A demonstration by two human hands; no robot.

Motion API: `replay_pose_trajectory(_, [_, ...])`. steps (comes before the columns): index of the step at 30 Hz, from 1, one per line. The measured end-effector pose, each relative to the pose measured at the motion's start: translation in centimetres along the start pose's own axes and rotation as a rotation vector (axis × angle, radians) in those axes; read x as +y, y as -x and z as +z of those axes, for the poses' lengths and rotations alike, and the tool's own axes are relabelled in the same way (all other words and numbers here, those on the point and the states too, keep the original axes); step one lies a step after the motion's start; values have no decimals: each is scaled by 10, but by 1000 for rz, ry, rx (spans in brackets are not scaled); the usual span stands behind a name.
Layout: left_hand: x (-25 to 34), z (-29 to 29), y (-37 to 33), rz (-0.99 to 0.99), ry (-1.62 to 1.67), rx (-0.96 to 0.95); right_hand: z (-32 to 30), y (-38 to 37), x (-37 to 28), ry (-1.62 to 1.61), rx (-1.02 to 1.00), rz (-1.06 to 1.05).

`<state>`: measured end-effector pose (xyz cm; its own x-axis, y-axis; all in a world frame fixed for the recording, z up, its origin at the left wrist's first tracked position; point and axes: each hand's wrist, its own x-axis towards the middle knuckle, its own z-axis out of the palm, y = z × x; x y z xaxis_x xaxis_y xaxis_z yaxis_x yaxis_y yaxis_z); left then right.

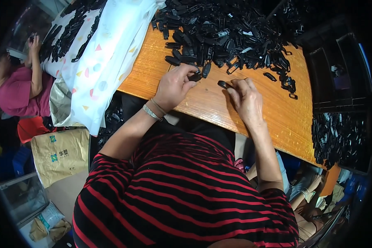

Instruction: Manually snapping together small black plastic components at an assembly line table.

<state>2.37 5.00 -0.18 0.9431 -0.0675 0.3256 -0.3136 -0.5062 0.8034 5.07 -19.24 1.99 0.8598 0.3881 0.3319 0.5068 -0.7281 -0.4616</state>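
Black plastic clips: one small piece [195, 77] is pinched between thumb and fingertips of the left hand [175, 86], another [224, 84] is nipped in the closed fingertips of the right hand [247, 100], both over the wooden table [219, 107]. At 12 o'clock lies a large heap of black parts [227, 31]. At 10 o'clock a patterned white bag [107, 53] holds more; a second person [22, 84] sits beyond it.

White patterned sack [107, 53] at the table's left, brown paper bag [60, 155] below, a seated person in pink [18, 93].
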Motion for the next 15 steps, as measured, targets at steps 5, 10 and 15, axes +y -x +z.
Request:
replay_pose_trajectory(5, [0,4,3,-45,98,-24,12,-2,-7,111,-135,52])
replay_pose_trajectory(10, [-9,9,6,-218,450,-50,15,-5,-10,-145,-111,100])
replay_pose_trajectory(15, [-2,-5,1,-358,900,-101,-18,-14,-8,-109,-209,-134])
